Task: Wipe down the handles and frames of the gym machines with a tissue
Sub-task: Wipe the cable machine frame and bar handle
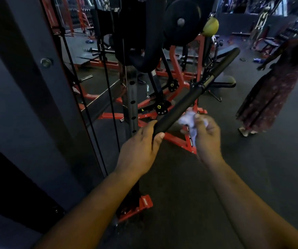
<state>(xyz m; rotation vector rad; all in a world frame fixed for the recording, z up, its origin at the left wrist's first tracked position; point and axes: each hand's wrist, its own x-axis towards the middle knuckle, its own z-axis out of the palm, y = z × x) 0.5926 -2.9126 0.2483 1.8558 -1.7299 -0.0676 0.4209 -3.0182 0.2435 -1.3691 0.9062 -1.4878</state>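
Left hand (141, 146) gripped the near end of the bar (195, 94), which ran up toward the upper right, while right hand (206, 135) pinched the tissue (187, 121) just beside its lower stretch.

The near end of the long black padded bar (195, 94) is hidden inside the left hand (141, 146). The crumpled white tissue (189, 123) is partly covered by the right hand (207, 137), and the frame's right edge cuts off the bystander in a long patterned dress (270, 90).
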